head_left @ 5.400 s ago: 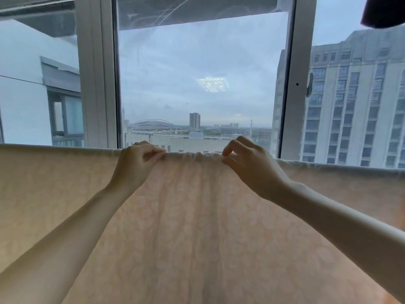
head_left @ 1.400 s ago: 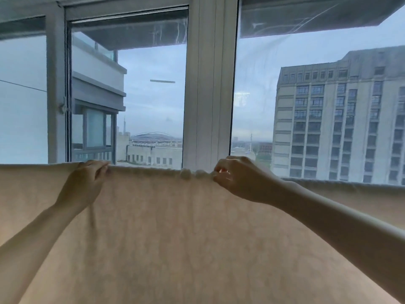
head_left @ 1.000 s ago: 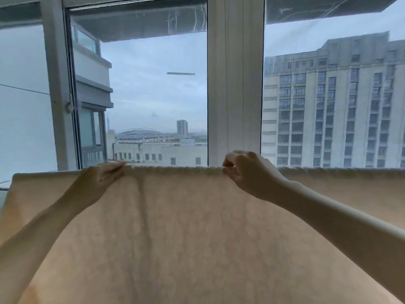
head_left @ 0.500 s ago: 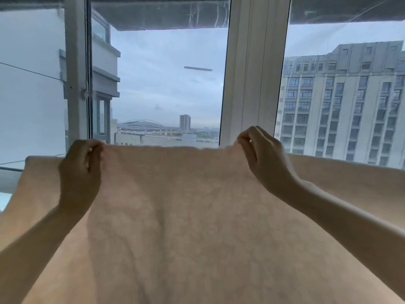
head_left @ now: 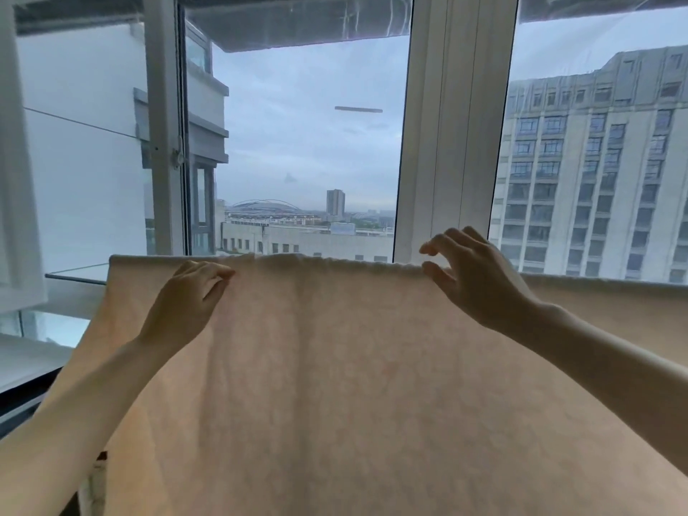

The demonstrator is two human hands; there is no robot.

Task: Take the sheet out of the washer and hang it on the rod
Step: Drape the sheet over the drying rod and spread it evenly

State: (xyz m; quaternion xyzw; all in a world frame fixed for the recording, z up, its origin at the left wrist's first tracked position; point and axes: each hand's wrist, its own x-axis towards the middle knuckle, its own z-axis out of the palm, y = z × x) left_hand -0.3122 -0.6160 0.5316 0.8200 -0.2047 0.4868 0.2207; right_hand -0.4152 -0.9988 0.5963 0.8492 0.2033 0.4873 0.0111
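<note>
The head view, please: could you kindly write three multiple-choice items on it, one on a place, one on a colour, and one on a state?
1. Where does the sheet hang?
A. In front of the window
B. On a floor
C. In a basket

2. What colour is the sheet?
A. Dark blue
B. Pale peach
C. Green

3. How is the right hand?
A. Fisted in the fabric
B. Out of view
C. Fingers spread open at the top edge

Answers: 1 A, buildings show above its top edge; 2 B, the cloth is light peach; 3 C, the fingers are parted, while the left hand rests on the cloth.
</note>
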